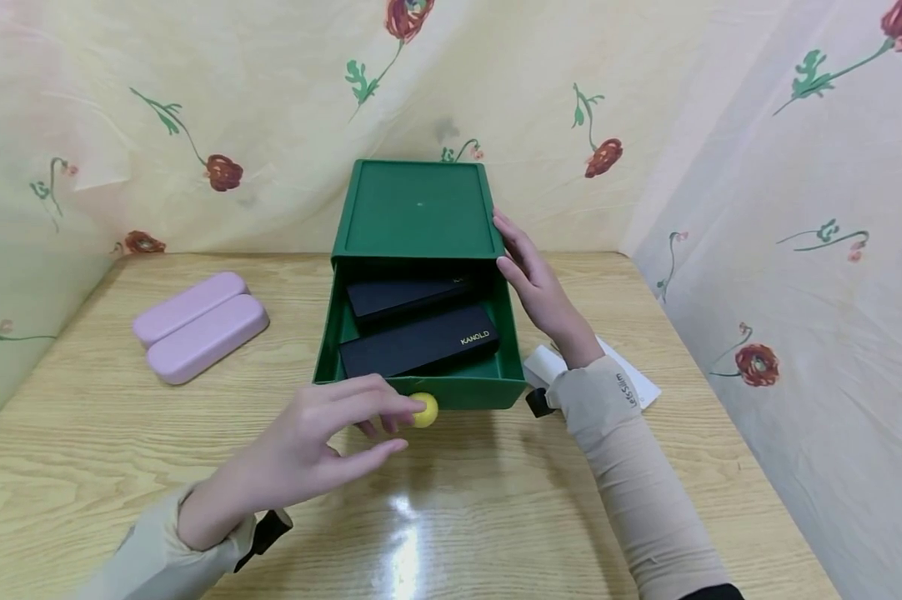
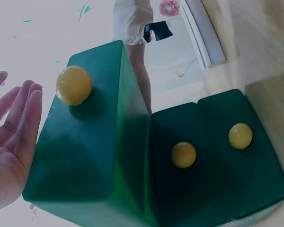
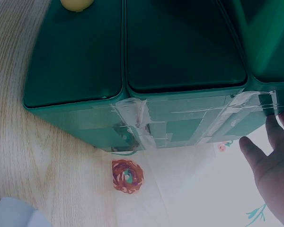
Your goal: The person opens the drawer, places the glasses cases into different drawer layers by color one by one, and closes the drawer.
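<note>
A green drawer cabinet stands on the table with its top drawer pulled out. Inside the drawer lie two dark boxes; the front box bears gold lettering, and the rear box sits partly under the cabinet top. My left hand is in front of the drawer beside its round yellow knob. The left wrist view shows a gap between those fingers and the knob. My right hand rests against the cabinet's right side, fingers extended, touching the taped side.
Two pink oblong cases lie side by side on the table at the left. A white object is partly hidden behind the right forearm. Below the top drawer, two closed drawers carry yellow knobs. Flower-printed cloth hangs behind.
</note>
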`<state>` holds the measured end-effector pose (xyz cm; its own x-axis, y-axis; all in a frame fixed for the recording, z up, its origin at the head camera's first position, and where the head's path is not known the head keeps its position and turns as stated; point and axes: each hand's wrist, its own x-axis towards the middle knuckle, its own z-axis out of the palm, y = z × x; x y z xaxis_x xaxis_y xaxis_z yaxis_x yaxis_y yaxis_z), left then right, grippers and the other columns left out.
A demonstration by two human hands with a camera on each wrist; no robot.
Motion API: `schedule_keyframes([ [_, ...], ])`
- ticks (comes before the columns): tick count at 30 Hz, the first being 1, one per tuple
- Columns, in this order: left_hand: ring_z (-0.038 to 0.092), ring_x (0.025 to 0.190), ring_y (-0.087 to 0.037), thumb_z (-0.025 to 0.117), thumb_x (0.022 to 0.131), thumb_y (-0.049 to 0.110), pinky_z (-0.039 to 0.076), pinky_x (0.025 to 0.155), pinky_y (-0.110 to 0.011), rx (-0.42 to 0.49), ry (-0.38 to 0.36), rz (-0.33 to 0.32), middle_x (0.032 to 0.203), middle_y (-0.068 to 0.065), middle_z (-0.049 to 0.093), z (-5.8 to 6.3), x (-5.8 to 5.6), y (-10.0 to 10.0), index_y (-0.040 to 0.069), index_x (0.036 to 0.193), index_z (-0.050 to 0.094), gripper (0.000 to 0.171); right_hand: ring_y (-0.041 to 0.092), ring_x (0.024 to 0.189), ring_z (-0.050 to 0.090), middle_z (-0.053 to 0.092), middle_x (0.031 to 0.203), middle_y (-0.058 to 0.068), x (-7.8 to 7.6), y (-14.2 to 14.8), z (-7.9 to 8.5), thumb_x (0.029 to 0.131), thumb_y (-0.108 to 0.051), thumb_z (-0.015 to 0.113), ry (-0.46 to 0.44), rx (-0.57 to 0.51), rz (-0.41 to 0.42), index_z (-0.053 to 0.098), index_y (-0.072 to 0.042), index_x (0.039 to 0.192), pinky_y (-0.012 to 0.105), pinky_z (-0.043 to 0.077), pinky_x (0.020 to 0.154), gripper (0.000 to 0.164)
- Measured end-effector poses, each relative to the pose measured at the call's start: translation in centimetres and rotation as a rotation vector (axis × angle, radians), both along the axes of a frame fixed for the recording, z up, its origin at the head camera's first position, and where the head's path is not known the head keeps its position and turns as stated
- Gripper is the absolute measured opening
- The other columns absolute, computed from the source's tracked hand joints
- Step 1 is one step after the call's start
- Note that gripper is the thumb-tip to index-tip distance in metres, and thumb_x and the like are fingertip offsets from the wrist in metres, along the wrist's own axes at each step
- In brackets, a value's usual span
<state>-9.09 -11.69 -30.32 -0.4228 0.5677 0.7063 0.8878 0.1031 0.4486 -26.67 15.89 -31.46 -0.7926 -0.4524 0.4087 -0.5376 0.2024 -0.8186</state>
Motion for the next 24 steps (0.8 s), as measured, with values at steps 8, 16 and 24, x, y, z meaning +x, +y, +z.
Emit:
schedule_keyframes([
  [8,0.065,0.082,-0.008,0.070,0.084,-0.003,0.054,0.066,-0.013,-0.018,-0.161,-0.064,0.092,-0.003,0.068,-1.7,0.4,0.3,0.003,0.116,0.064,0.034,0.017,0.151,0.016,0.016,0.163,-0.006,0.0,-0.1,-0.2,0.105,-0.016,0.036,-0.002,-0.006,0.008,0.023,-0.017,0.155,0.048,0.020,0.121,0.052],
  [16,0.066,0.084,-0.007,0.068,0.086,-0.002,0.056,0.065,-0.016,-0.063,-0.294,-0.046,0.090,-0.003,0.071,-2.3,0.5,0.7,0.006,0.115,0.066,0.029,0.017,0.151,0.015,0.015,0.164,-0.006,0.0,0.0,0.0,0.105,-0.017,0.036,-0.003,-0.005,0.007,0.022,-0.017,0.155,0.048,0.019,0.122,0.052],
  [24,0.065,0.084,-0.005,0.066,0.090,0.005,0.057,0.064,-0.020,-0.086,-0.417,-0.013,0.091,-0.003,0.072,-3.0,0.7,0.9,0.007,0.109,0.069,0.020,0.016,0.151,0.016,0.016,0.163,-0.007,0.0,-0.1,0.1,0.105,-0.016,0.037,-0.002,-0.004,0.007,0.022,-0.018,0.155,0.047,0.019,0.122,0.052],
])
